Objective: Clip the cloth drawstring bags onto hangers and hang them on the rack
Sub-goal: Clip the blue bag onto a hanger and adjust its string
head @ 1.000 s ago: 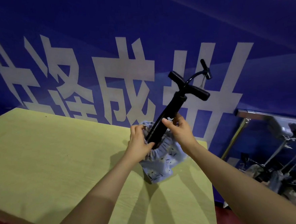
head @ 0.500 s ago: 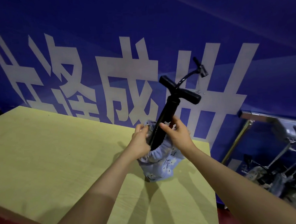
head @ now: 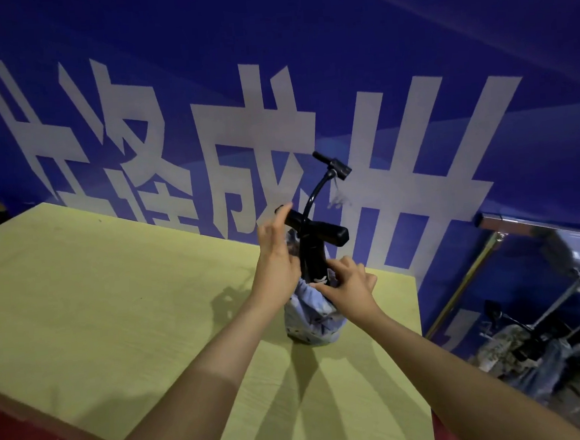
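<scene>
Black pump (head: 313,252) upright in drawstring bag (head: 310,316) near counter (head: 115,300) far-right corner; left hand (head: 277,255) fingers straight beside handle, right hand (head: 346,283) pinching bag rim.

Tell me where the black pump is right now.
The black pump stands upright in the cloth bag near the table's far right corner, between the left hand and right hand.

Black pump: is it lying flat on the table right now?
No. The black pump stands nearly upright with its lower end inside the cloth bag, which sits on the table.
</scene>
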Demonstrator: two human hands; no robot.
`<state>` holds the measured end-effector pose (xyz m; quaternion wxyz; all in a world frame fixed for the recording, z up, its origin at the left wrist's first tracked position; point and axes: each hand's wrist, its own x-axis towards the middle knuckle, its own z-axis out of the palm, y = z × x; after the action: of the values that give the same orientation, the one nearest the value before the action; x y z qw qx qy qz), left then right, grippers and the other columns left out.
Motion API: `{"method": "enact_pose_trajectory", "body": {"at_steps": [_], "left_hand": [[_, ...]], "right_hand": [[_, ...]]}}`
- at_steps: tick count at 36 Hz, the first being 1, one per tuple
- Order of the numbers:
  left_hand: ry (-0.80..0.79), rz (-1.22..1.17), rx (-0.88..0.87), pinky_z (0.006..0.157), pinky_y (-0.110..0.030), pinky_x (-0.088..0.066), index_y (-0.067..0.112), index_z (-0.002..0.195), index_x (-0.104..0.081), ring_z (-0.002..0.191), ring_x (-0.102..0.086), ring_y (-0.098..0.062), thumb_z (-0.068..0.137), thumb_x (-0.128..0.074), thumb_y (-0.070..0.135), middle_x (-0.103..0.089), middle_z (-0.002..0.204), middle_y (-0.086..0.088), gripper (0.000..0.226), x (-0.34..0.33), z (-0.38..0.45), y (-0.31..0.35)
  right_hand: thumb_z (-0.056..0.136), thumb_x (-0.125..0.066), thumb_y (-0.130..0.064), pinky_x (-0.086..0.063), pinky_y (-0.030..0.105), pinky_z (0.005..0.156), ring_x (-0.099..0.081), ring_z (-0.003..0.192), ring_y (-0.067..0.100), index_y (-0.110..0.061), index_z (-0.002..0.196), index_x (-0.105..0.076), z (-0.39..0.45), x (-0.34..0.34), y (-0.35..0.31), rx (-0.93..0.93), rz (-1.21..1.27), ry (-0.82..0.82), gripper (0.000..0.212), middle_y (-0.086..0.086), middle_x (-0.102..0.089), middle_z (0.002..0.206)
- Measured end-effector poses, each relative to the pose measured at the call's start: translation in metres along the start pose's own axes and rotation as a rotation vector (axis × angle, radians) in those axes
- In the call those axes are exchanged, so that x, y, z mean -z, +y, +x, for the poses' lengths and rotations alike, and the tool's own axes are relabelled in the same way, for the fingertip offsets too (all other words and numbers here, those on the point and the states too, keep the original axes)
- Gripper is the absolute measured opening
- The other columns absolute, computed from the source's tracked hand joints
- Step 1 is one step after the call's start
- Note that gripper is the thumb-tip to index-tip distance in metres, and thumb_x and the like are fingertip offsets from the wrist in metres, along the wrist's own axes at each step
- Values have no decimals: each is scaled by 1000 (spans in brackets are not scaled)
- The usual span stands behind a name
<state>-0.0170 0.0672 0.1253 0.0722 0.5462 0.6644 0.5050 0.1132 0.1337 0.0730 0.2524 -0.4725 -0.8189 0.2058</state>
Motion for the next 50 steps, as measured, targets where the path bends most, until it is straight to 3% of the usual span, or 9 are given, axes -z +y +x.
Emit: {"method": "enact_pose_trajectory", "body": {"at_steps": [6, 12, 15, 22, 30, 33, 37, 47, 50], "left_hand": [[-121, 125, 0, 69, -23, -49, 48, 143, -21, 79, -56, -17, 87, -47, -10, -14, 142, -6, 84, 1, -1, 3], [-119, 172, -89, 103, -30, -41, 38, 145, -22, 137, -30, -25, 81, -52, -16, 6, 151, 14, 88, -5, 1, 1], [-163, 205, -121, 108, -35, -38, 27, 148, -21, 140, -25, -21, 83, -50, -14, -3, 158, 9, 82, -6, 3, 3], [-193, 316, -134, 70, -24, -39, 22, 148, -21, 111, -50, -24, 80, -45, -18, -11, 155, 6, 83, -8, 9, 2], [-171, 315, -48, 71, -33, -49, 16, 146, -24, 122, -47, -27, 80, -50, -16, -11, 155, 5, 78, -11, 15, -4], [-162, 338, -66, 63, -30, -46, 19, 146, -22, 114, -52, -27, 81, -54, -12, -7, 154, 11, 79, -12, 10, -7], [-146, 377, -52, 59, -28, -38, 21, 146, -21, 103, -55, -30, 82, -56, -7, -5, 154, 15, 78, -13, 8, -8], [-155, 454, 8, 106, -39, -33, 18, 145, -26, 129, -26, -28, 87, -49, 22, -20, 154, 7, 62, 3, 8, 12], [-161, 346, -6, 112, -41, -26, 12, 140, -35, 137, -23, -27, 90, -46, 33, -32, 149, 0, 55, 4, 11, 20]], "right_hand": [[85, -64, -40, -13, 32, 67, -39, 101, 21, -31, 125, -56, -1, -4, 3, -56, -15, -77, 42, -4, -37, 95], [87, -61, -38, -19, 31, 74, -39, 104, 23, -30, 130, -53, -1, 0, 10, -60, -2, -127, 44, -2, -36, 95], [88, -59, -41, -21, 32, 79, -40, 107, 22, -29, 129, -52, 0, 5, 14, -50, 11, -149, 44, -3, -37, 97], [92, -47, -25, -25, 33, 81, -57, 96, 23, -18, 105, -63, -3, 26, 23, -94, -58, -82, 22, -1, -61, 92], [88, -54, -38, -39, 34, 91, -58, 101, 26, -16, 129, -53, -1, 43, 30, -37, -322, -165, 47, 3, -55, 122], [91, -47, -47, -38, 36, 91, -59, 101, 26, -13, 116, -60, -1, 47, 27, -64, -490, -283, 44, 5, -63, 113], [91, -48, -19, -35, 33, 91, -54, 82, 25, -12, 96, -64, -4, 49, 24, -70, -643, -266, 18, 3, -60, 83], [98, -42, -31, -29, 39, 91, -42, 96, 17, -11, 85, -70, 3, 73, 13, -246, 53, 290, 36, -3, -48, 97], [99, -41, -29, -42, 39, 80, -52, 80, 21, -12, 79, -66, 13, 87, -3, -268, 415, 399, 36, 0, -57, 77]]}}
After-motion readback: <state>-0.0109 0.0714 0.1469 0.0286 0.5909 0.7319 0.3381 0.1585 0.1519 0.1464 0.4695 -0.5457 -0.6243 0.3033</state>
